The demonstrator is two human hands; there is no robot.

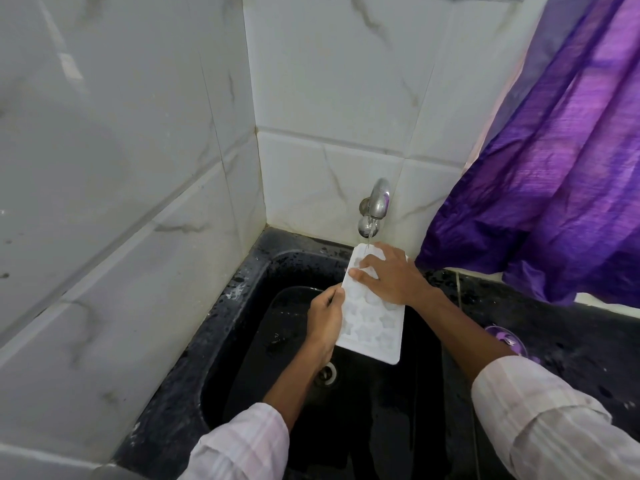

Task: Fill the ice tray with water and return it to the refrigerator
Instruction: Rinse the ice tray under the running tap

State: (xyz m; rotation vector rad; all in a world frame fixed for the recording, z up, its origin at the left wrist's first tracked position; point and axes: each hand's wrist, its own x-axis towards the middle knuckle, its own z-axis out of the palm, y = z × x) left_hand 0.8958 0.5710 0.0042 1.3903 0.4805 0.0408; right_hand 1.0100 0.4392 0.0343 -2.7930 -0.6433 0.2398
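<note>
Right now, mid-fill at the sink (242,341), centre of the frame. Holding the white ice tray (372,317) out over the black basin, far end up under the tap (378,199) just above centre. Possibly sloped, but hard to be sure from this angle.

Gripping the tray's left long edge with the left hand (325,318), fingers curled round the rim. Pressing on the far half with the right hand (388,277), fingers (360,264) laid fairly straight across the moulds, not clasping anything as far as can be made out. Thin stream of water (370,237) running from the spout onto the tray's top end, right beside those fingertips.

Judging progress: somewhere in the first half. Tray out and under running water, yes. How many star-shaped pockets full? Hard to tell, white on white. Left to do, by the look of it: topping up the rest, shutting the tap, carrying the tray level to the refrigerator, nowhere in view.

Off to the right, a purple curtain (554,168) hanging over the dark tabletop (581,344), with what looks like a glass (505,339) at its edge. Drain (327,372) just below the tray.

No brand, label or lettering readable anywhere.
</note>
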